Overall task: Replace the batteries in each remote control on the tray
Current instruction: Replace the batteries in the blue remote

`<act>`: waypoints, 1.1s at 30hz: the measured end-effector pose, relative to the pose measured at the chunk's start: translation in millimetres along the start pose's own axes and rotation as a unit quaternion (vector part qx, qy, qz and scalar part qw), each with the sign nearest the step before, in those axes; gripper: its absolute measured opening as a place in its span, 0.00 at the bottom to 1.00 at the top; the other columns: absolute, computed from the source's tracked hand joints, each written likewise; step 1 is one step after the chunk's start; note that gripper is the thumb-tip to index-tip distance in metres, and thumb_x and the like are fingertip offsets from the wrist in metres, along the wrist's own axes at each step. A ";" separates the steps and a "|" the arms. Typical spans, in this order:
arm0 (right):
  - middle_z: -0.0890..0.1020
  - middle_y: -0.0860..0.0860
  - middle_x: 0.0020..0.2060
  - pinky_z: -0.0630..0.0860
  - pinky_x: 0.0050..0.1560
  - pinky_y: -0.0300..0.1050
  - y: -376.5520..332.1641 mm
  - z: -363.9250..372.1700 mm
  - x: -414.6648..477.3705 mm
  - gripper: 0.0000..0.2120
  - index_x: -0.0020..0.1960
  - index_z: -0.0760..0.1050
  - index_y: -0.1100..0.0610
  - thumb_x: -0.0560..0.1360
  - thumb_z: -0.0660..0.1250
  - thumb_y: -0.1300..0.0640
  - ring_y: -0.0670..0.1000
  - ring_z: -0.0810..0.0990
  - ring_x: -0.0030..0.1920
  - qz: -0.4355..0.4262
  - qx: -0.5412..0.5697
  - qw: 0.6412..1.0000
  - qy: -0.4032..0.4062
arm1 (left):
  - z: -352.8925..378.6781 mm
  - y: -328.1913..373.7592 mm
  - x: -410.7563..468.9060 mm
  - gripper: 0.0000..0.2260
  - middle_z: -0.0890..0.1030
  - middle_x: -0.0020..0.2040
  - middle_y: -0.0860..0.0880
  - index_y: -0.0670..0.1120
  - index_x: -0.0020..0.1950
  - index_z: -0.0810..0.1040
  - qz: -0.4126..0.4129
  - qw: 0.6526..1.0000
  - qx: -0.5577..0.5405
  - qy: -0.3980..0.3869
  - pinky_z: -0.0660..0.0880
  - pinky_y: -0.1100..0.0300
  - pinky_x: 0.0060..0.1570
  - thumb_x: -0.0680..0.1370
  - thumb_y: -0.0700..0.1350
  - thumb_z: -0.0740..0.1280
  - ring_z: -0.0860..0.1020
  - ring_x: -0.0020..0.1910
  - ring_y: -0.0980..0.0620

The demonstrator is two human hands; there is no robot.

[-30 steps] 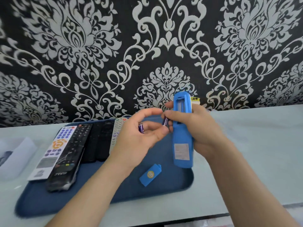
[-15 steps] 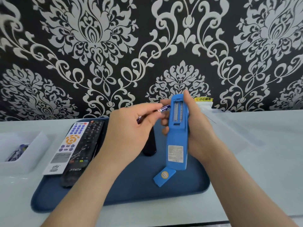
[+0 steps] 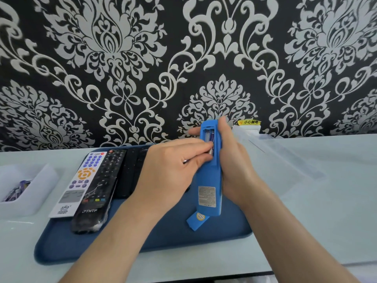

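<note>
Pale glossy table against black-and-white damask wallpaper, with a blue tray sitting nearest the camera. Closest in on the tray, the loose battery cover lies right by the bottom end of the blue remote. The right hand is wrapped round that remote, holding it upright over the tray with its back facing us. The left hand pinches the lower end of a purple battery that's partly in the open bay. There might be a second cell beside it, too small to be sure. So I'd say we're mid-way through loading this one. Next it needs a firm push down against the spring, then the cover slid back on. Further back, the white remote and black remote lie in a row with more dark ones
</note>
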State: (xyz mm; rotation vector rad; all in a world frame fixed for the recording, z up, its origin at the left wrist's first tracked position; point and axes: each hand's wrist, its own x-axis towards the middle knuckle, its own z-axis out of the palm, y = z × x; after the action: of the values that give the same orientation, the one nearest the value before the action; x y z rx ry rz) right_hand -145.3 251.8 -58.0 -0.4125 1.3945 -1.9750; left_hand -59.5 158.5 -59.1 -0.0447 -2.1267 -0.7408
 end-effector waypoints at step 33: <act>0.86 0.59 0.45 0.82 0.48 0.54 1.5 12.6 -9.0 0.16 0.60 0.80 0.57 0.80 0.59 0.68 0.54 0.85 0.40 -0.094 -0.215 0.966 -0.109 | -26.0 -13.5 15.0 0.09 0.79 0.35 0.57 0.48 0.51 0.82 -0.343 0.918 -0.189 0.057 0.72 0.70 0.32 0.73 0.39 0.73 0.76 0.32 0.63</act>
State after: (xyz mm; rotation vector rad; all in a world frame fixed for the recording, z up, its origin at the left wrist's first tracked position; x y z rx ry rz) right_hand -130.7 248.7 -53.5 -0.9610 1.6849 -1.6930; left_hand -54.0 130.4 -42.7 0.5511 -1.8447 -1.5168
